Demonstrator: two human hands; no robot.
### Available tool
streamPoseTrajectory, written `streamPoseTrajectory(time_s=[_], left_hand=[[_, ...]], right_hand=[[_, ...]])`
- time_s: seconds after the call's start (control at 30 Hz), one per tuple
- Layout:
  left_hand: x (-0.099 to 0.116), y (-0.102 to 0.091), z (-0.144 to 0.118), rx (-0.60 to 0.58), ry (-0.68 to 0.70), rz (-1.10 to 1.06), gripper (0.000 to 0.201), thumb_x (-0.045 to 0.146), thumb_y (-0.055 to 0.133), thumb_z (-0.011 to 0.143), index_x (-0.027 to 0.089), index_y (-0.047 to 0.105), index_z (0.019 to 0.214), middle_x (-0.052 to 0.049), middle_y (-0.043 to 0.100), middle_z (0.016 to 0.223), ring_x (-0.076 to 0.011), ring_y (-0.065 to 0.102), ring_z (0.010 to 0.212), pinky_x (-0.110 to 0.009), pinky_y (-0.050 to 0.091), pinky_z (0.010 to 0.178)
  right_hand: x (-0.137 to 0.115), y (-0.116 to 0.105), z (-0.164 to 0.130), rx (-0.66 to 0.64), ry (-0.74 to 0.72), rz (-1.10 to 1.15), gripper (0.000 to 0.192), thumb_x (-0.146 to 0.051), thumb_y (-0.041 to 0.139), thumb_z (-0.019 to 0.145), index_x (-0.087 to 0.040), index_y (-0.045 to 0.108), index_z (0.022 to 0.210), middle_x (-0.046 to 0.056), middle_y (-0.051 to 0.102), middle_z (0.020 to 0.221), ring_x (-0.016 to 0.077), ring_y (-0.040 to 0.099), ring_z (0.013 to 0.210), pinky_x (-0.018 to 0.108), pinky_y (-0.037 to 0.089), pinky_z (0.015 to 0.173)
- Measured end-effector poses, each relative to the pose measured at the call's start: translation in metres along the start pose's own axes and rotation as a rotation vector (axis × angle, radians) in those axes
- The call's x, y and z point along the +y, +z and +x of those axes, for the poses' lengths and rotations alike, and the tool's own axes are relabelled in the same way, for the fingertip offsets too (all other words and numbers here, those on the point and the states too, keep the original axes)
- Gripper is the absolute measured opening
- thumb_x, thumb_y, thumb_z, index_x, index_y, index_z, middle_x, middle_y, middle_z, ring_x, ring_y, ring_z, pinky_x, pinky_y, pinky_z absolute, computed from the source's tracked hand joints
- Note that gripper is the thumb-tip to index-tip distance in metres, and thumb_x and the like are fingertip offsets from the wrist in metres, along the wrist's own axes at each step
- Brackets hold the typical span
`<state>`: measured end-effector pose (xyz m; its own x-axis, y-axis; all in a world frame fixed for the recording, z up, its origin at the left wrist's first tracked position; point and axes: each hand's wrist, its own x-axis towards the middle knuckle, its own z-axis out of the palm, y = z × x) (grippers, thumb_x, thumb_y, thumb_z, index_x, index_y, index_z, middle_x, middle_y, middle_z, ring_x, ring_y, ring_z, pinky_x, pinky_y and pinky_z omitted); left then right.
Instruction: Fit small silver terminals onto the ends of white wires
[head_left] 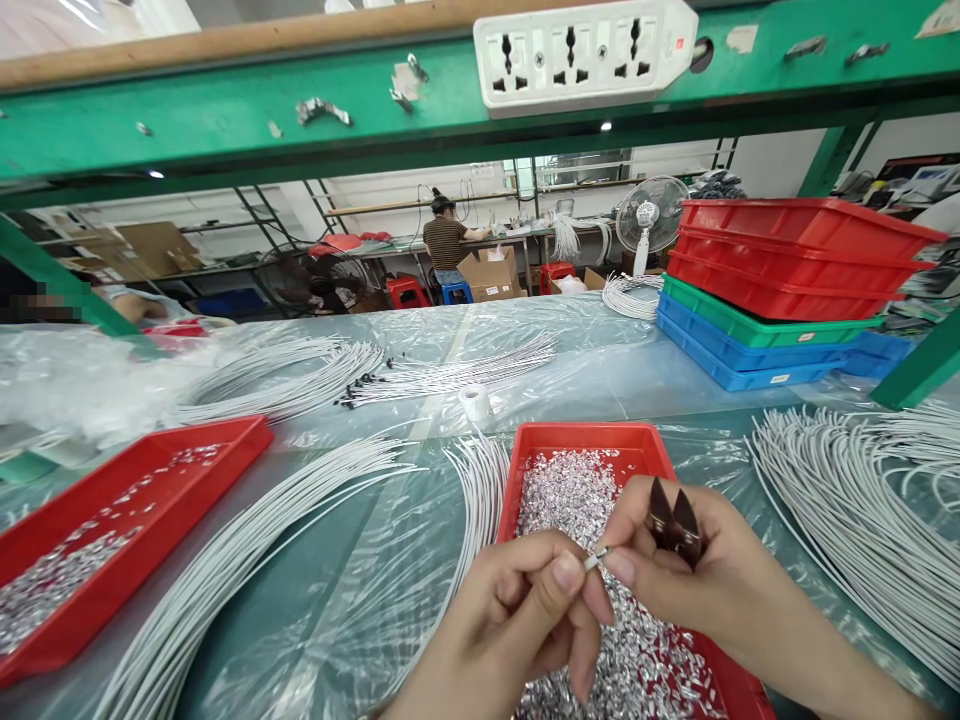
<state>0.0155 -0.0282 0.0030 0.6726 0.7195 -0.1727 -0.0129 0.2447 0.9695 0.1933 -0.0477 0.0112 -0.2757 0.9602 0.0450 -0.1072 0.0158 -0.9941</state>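
My left hand is closed in a pinch on the end of a white cable, over the red tray. My right hand is closed too, with thumb and index finger at the dark tip of that cable. Tucked in the right hand are cutting pliers, their jaws apart and pointing up, with the handles hidden in the palm. Below both hands, the red tray holds many small shiny silver pieces. A bundle of white cables runs along the tray's left side.
Another red tray with silver pieces lies left, beside a long cable bundle. Coiled cables lie right, below stacked bins. A green beam with a power strip crosses above. A person sits far back.
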Motion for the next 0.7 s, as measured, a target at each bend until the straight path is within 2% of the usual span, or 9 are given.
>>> streamPoseTrajectory(time_s=[0.13,0.23,0.37,0.53,0.7], left_hand=[[0.0008,-0.0008,0.0004,-0.002,0.061,0.010,0.043,0.055,0.049,0.090,0.017,0.057,0.072,0.007,0.039,0.046,-0.0071,0.027,0.042,-0.024,0.019,0.046],[-0.0019,0.0008,0.0012,-0.004,0.147,-0.045,0.037,0.051,0.054,0.089,0.017,0.057,0.076,0.009,0.030,0.050,-0.0074,0.021,0.046,-0.025,0.017,0.047],[-0.0041,0.0046,0.0000,0.043,0.158,-0.107,0.032,0.049,0.064,0.084,0.020,0.050,0.086,0.010,0.033,0.056,-0.0070,0.024,0.049,-0.023,0.018,0.048],[-0.0050,0.0061,-0.0021,0.075,0.164,-0.019,0.034,0.053,0.053,0.090,0.021,0.044,0.080,0.010,0.043,0.049,-0.0063,0.026,0.044,-0.023,0.023,0.049],[-0.0057,0.0056,-0.0009,0.084,0.195,-0.005,0.033,0.052,0.052,0.090,0.022,0.045,0.079,0.010,0.041,0.048,-0.0071,0.024,0.044,-0.024,0.025,0.049]], right_hand=[[0.0018,0.0024,-0.0001,0.026,-0.039,-0.031,0.013,-0.020,0.065,0.082,-0.019,0.055,0.075,-0.008,0.034,0.058,0.0078,0.024,0.051,0.022,0.020,0.047],[0.0040,0.0043,-0.0007,0.037,-0.071,-0.046,0.009,-0.021,0.062,0.083,-0.019,0.056,0.076,-0.007,0.035,0.058,0.0082,0.026,0.051,0.022,0.020,0.047],[0.0049,0.0048,-0.0006,0.063,-0.076,-0.085,0.008,-0.019,0.061,0.082,-0.020,0.057,0.076,-0.008,0.031,0.058,0.0085,0.024,0.051,0.022,0.019,0.046],[0.0052,0.0047,-0.0019,0.083,-0.102,-0.123,0.009,-0.020,0.061,0.083,-0.020,0.056,0.075,-0.008,0.028,0.056,0.0086,0.022,0.050,0.023,0.018,0.045],[0.0042,0.0049,-0.0020,0.081,-0.118,-0.183,0.007,-0.019,0.061,0.084,-0.020,0.058,0.077,-0.008,0.028,0.055,0.0088,0.024,0.050,0.023,0.020,0.046]])
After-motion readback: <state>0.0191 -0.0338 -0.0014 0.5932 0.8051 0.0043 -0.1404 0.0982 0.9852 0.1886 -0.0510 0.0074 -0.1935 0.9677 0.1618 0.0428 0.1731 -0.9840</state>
